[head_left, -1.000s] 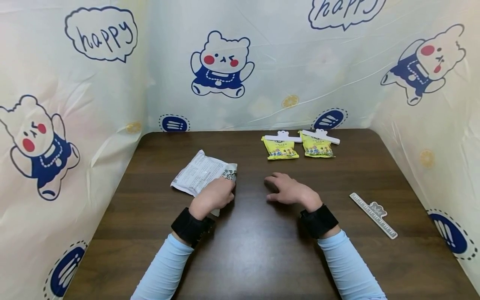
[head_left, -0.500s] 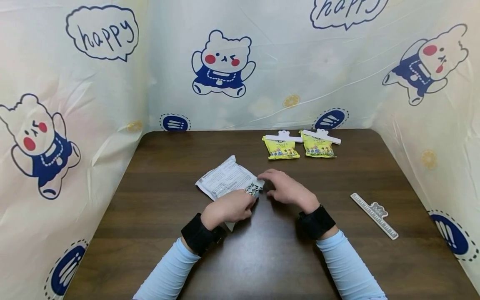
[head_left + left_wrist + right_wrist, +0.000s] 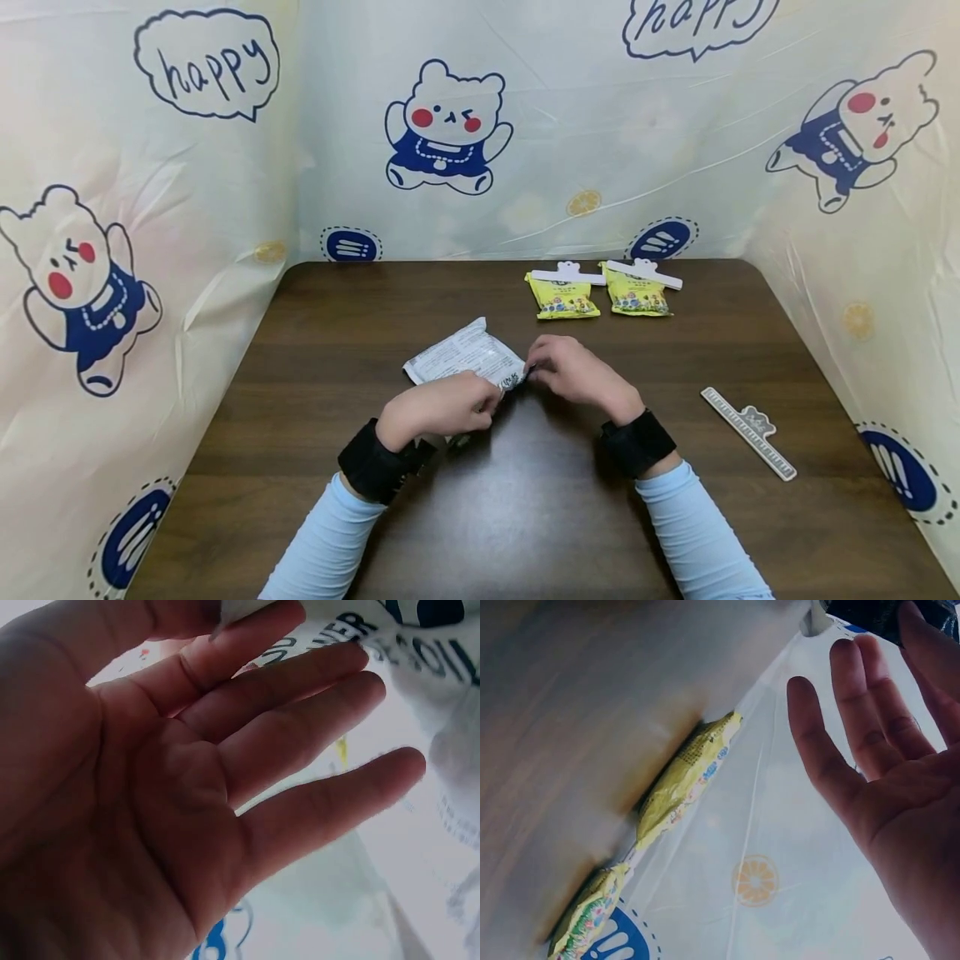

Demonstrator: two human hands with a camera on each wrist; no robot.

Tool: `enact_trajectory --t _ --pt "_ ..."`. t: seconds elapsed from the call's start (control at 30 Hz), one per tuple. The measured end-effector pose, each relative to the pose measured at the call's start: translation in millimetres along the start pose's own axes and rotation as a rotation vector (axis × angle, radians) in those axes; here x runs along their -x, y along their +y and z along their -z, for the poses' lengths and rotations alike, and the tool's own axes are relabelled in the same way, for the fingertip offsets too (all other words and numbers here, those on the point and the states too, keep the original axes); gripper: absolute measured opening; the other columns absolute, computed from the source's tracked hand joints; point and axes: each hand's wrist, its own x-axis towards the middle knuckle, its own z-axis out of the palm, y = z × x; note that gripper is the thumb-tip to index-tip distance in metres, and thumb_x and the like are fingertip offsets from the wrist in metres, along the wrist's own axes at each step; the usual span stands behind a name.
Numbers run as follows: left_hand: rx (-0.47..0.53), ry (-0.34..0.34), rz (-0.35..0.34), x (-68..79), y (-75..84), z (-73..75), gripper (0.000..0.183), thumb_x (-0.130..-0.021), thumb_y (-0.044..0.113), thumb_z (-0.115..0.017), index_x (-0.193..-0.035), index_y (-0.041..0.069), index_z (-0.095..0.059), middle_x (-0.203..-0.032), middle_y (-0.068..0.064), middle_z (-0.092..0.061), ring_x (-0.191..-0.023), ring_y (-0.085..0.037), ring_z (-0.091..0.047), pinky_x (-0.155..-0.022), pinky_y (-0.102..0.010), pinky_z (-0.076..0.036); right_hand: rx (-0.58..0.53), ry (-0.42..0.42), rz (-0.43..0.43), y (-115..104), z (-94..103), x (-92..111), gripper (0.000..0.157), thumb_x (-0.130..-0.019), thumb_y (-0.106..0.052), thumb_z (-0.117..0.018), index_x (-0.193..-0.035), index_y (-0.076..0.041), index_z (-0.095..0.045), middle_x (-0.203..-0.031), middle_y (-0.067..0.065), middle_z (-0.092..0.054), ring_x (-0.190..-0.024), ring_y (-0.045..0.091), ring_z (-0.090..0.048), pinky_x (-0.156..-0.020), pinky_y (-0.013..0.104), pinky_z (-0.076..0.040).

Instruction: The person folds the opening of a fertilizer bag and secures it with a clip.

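Note:
A white printed bag (image 3: 461, 354) with lettering that includes "SOIL" in the left wrist view lies left of the table's middle. My left hand (image 3: 442, 404) reaches over its near side. In the left wrist view, the left thumb and index finger pinch the edge of the bag (image 3: 442, 682), while the other fingers extend loosely. My right hand (image 3: 573, 375) pinches the bag's right corner. The right wrist view shows that thumb on a dark piece of the bag (image 3: 874, 616), with the remaining fingers spread.
Two yellow packets (image 3: 564, 302) (image 3: 637, 298), each with a white sealing clip (image 3: 567, 276) (image 3: 643, 272) across its top, lie at the table's back. Another white clip (image 3: 748, 433) lies on the right. Printed curtains (image 3: 525, 150) surround the wooden table (image 3: 510, 517).
The bag has moved right, and its right corner has come into my right hand's fingers. My left hand went right with the bag, then back slightly left along its near edge.

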Motion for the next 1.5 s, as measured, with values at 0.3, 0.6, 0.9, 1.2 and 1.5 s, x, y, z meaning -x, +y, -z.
enact_trajectory --t 0.3,0.6,0.9,1.2,1.5 --pt "-0.012 0.207 0.044 24.2 5.0 25.2 0.022 -0.097 0.002 -0.060 -0.081 0.016 -0.055 -0.069 0.008 -0.043 -0.060 -0.005 -0.041 -0.060 -0.026 -0.037 -0.036 0.118 0.035 -9.2 10.3 2.9 0.011 -0.096 -0.001 -0.076 -0.106 -0.007 -0.078 -0.112 0.006 -0.073 -0.105 0.021 -0.068 -0.093 0.043 -0.054" --pt "-0.072 0.503 0.075 35.0 7.9 34.7 0.017 -0.105 0.008 -0.056 -0.091 0.017 -0.059 -0.075 0.006 -0.049 -0.065 -0.011 -0.048 -0.061 -0.032 -0.043 -0.057 0.262 0.036 -20.9 18.6 9.7 0.011 -0.104 -0.008 -0.069 -0.114 -0.009 -0.069 -0.110 0.003 -0.070 -0.098 0.018 -0.067 -0.086 0.040 -0.054" --pt "-0.354 0.830 0.008 35.9 17.8 37.8 0.012 -0.105 0.009 -0.061 -0.108 0.010 -0.072 -0.096 -0.001 -0.072 -0.082 -0.019 -0.061 -0.080 -0.043 -0.051 -0.206 0.418 0.073 -36.0 26.6 13.0 0.005 -0.103 -0.004 -0.068 -0.107 -0.006 -0.066 -0.077 -0.001 -0.053 -0.063 0.014 -0.047 -0.057 0.029 -0.038" --pt "-0.386 1.084 -0.053 23.3 14.6 34.1 0.010 -0.106 0.011 -0.064 -0.107 0.009 -0.074 -0.098 -0.006 -0.072 -0.096 -0.031 -0.058 -0.086 -0.047 -0.045 -0.275 0.476 0.101 -40.3 29.4 12.4 0.020 -0.096 -0.003 -0.078 -0.114 -0.004 -0.071 -0.071 0.001 -0.058 -0.058 0.017 -0.046 -0.057 0.030 -0.036" --pt "-0.334 1.130 -0.040 14.9 9.2 27.9 0.011 -0.106 0.011 -0.065 -0.104 0.011 -0.076 -0.098 -0.005 -0.071 -0.097 -0.031 -0.055 -0.084 -0.048 -0.042 -0.403 0.119 -0.086 -30.1 33.7 15.7 0.026 -0.093 -0.016 -0.084 -0.111 -0.010 -0.066 -0.074 -0.003 -0.059 -0.065 0.019 -0.051 -0.063 0.031 -0.041"
